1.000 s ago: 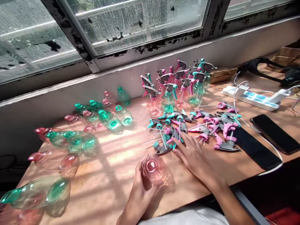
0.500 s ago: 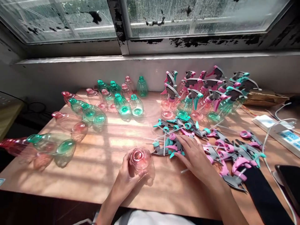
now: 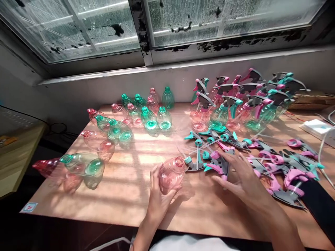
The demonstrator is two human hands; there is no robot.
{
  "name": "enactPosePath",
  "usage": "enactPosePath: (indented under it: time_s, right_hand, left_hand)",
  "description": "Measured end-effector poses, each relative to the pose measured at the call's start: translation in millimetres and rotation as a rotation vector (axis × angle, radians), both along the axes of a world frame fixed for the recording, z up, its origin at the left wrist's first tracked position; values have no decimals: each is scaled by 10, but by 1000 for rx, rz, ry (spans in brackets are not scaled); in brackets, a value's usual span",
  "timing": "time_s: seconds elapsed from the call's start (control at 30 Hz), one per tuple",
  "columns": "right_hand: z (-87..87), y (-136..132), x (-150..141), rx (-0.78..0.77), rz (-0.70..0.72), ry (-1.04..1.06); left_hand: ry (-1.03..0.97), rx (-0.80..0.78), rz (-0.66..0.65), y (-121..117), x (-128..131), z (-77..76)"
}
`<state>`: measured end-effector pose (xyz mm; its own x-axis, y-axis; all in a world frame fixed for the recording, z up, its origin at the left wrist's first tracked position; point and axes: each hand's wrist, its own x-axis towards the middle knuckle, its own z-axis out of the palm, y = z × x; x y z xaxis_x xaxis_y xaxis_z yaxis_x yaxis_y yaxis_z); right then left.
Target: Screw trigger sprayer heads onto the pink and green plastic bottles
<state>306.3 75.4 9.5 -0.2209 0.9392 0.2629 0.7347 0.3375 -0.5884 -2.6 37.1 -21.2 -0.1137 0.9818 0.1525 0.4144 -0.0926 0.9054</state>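
My left hand (image 3: pixel 161 195) is wrapped round a clear pink bottle (image 3: pixel 171 174), whose open neck leans toward the right. The bottle is held just over the table. To its right, my right hand (image 3: pixel 240 177) has thumb and fingers apart beside a pink-and-grey trigger sprayer head (image 3: pixel 222 166). Whether a fingertip touches that head is hard to tell. Around it lie several more sprayer heads in pink, teal and grey, among them a teal-collared one (image 3: pixel 195 163) with its thin tube sticking up.
Several uncapped bottles, such as a green one (image 3: pixel 164 118), stand or lie at the left and back. Bottles with sprayers fitted (image 3: pixel 218 116) crowd the back right. A black strip (image 3: pixel 316 205), a white power strip (image 3: pixel 315 127) and a cable are at the right.
The pink bottle has tipped, its neck now leaning right instead of facing up at me. My right hand's fingers have spread near the sprayer heads. The view has shifted left.
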Motion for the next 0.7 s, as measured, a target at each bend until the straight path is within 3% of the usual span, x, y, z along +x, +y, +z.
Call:
enactPosePath:
  time_s: [0.13,0.27,0.43,0.7]
  right_hand:
    - [187,-414,275,-165,-70,176]
    - [168,-673,672,-267,-25,286]
    - [158,-707,915,-271,3,359]
    - [237,-608,798,-392,90,413]
  left_hand:
    - [12,32,25,3,4,-30]
    - [60,84,64,-9,38,-28]
    - [166,185,39,-41,60,29]
    - [239,235,-98,-73,93,71]
